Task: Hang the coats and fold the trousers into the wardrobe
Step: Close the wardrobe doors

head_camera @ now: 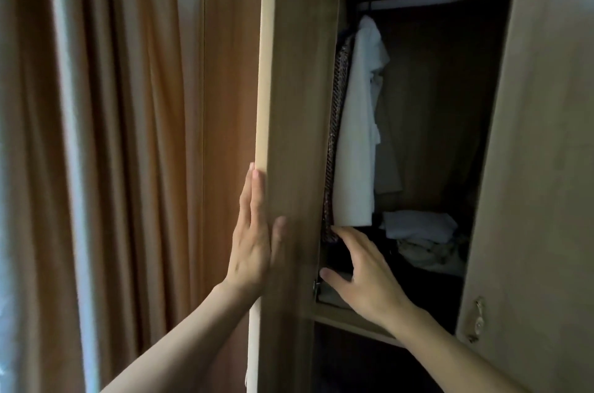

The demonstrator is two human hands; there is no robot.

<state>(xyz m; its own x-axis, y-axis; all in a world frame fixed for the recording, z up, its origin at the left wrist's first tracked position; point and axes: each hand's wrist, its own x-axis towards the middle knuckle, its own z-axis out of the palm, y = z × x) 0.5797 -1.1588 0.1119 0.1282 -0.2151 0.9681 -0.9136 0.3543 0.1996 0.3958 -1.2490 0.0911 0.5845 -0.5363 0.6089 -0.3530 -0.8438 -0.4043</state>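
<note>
The wardrobe stands open in front of me. My left hand lies flat against the edge of the left door, fingers straight, thumb on the inner face. My right hand reaches into the compartment with fingers spread, just under the hem of a white coat that hangs from the rail. A dark patterned garment hangs to the left of the white coat. Below my right hand lie dark folded clothes on the shelf; I cannot tell whether the fingers touch them.
A pale folded pile and crumpled light cloth sit at the back of the shelf. The right door is swung open, with a keyed lock low on it. Brown curtains hang at the left.
</note>
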